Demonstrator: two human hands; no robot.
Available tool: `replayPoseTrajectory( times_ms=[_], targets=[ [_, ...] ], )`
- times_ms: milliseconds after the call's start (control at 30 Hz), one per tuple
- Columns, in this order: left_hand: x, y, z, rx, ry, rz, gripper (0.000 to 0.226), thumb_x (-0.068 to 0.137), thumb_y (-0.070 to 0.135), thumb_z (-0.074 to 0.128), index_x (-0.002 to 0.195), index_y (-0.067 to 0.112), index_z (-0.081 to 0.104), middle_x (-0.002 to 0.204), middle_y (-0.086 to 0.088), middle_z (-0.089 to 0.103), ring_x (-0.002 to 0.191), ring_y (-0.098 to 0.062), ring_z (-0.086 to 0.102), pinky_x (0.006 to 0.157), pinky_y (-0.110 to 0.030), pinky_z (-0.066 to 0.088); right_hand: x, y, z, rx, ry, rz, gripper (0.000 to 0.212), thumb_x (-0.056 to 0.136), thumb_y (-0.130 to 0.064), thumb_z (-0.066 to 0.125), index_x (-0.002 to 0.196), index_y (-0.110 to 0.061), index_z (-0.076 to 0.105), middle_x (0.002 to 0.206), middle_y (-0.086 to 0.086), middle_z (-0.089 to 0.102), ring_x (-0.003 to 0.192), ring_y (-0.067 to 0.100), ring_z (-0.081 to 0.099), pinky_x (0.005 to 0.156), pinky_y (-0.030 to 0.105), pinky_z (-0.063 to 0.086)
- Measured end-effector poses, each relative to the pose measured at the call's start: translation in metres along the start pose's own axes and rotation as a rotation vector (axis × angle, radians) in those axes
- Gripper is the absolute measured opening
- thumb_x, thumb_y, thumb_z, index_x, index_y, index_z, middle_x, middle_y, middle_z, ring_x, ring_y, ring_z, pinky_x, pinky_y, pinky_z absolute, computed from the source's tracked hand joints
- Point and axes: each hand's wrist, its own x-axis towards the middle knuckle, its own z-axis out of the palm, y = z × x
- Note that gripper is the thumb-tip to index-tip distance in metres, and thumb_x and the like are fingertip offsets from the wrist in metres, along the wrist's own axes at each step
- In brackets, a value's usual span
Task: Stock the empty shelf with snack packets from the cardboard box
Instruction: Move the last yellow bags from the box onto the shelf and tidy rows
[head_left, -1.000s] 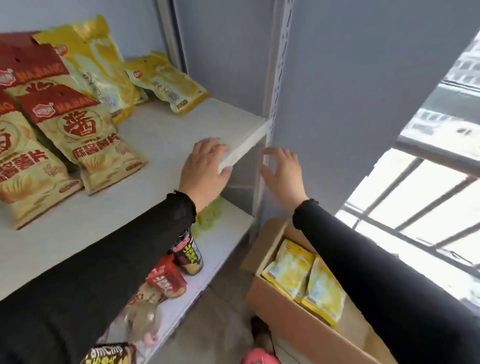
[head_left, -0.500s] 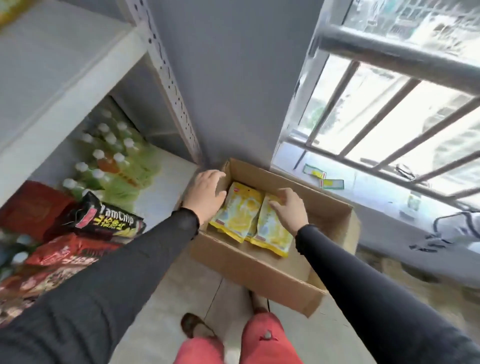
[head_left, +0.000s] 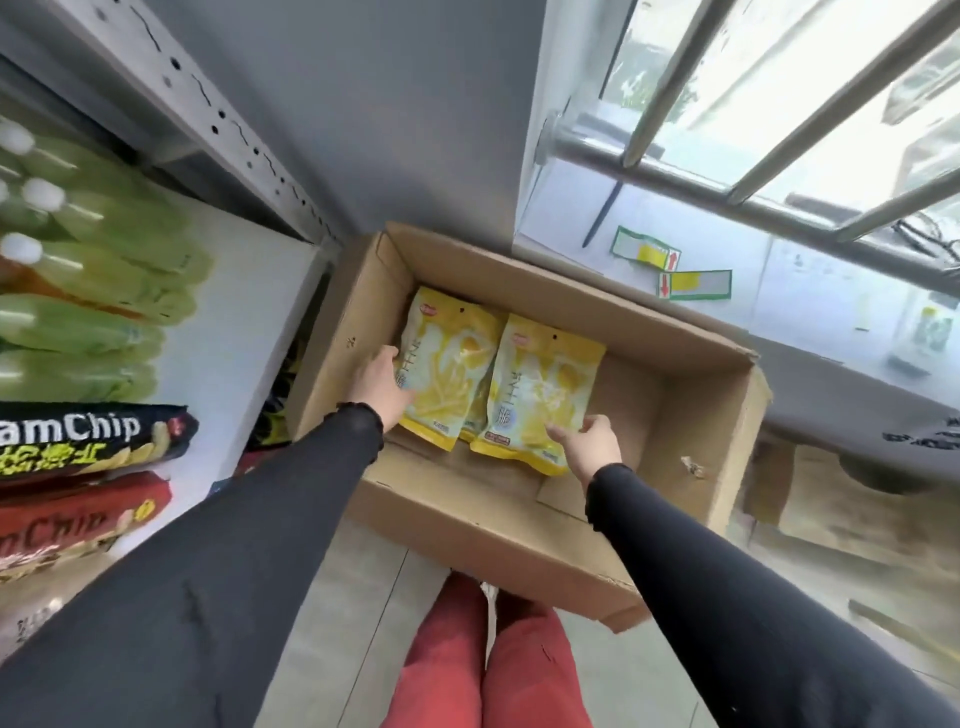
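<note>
- Pickup step right now: both hands down in the box, going for packets.
- Box sits on the floor just right of the shelf unit, flaps open, w/ bare cardboard showing right of the packets.
- Two yellow packets on top, side by side, overlapping a bit at the middle; a third edge peeks out under them, can't tell how many more below.
- Left hand is on the left packet at its lower-left edge. Fingers look curled round that edge, thumb side up – reads as a grip, tho the fingertips are hidden under the bag.
- Right hand is at the lower-right corner of the right packet. Thumb and fingers are closing on the corner, looks like a pinch; contact is there, how firm I can't tell.
- Neither packet looks lifted yet – both lying flat-ish on the pile.
- Lower shelf at left already carries green bottles and chip bags; the target shelf is out of view above.
- Next move, my call: secure both grips, lift the bags clear of the box wall, stand up & swing left to the upper shelf.
- Needs care: bags are slick and puffy, so a corner pinch could slip – better to get the fingers fully under before lifting.
- The overlap means lifting one may drag the other; lift the top one first or both together.
- Progress guess: box nearly empty, so prob late in the job.
</note>
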Motion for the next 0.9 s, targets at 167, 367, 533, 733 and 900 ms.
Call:
replayPoseTrajectory(
  times_ms=[167,367,533,733,900],
  targets=[
    [0.055,-0.011,0.034,0.03,0.04,-0.014,0.076,0.087,0.035,0.073,0.15,0.014,0.036,0.144,-0.016,0.047,0.132,-0.037,0.048,0.106,-0.047,0.043,0.042,0.013,0.023,-0.022,0.114,0.078,0.094,0.08,-0.049,0.081,0.149,-0.007,0.033,0.148,0.015,0.045,0.132,0.037,0.05,0.107,0.053,0.044],
    [0.084,-0.025,0.06,0.06,0.033,-0.043,0.094,0.079,0.043,0.081,0.152,0.013,0.029,0.144,-0.017,0.046,0.129,-0.038,0.05,0.105,-0.05,0.044,0.067,0.023,0.048,0.021,0.102,0.116,0.111,0.067,-0.053,0.088,0.15,-0.011,0.027,0.149,0.013,0.044,0.134,0.036,0.048,0.109,0.052,0.043],
    [0.073,-0.032,0.068,0.015,0.02,-0.144,0.111,0.064,0.05,0.089,0.145,0.015,0.022,0.133,-0.011,0.055,0.121,-0.038,0.056,0.098,-0.05,0.05,0.071,0.026,0.055,0.164,0.082,0.086,0.093,0.072,-0.034,0.09,0.137,-0.014,0.028,0.126,0.006,0.057,0.11,0.03,0.061,0.098,0.047,0.051],
    [0.027,-0.017,0.055,-0.317,-0.025,-0.14,0.045,0.074,0.023,0.084,0.112,0.015,0.061,0.109,0.001,0.067,0.103,-0.026,0.066,0.089,-0.038,0.056,0.038,0.02,0.042,0.461,-0.089,0.152,0.052,0.078,-0.013,0.087,0.124,-0.007,0.063,0.11,0.01,0.075,0.096,0.031,0.074,0.089,0.054,0.06],
    [-0.049,0.002,0.01,-0.486,0.047,-0.05,0.034,0.081,0.018,0.078,0.11,0.019,0.061,0.103,0.004,0.067,0.097,-0.023,0.066,0.083,-0.037,0.056,-0.039,-0.003,0.012,0.474,-0.17,-0.051,0.022,0.085,-0.012,0.079,0.106,-0.015,0.071,0.105,0.009,0.078,0.095,0.03,0.076,0.087,0.053,0.061]
  ],
)
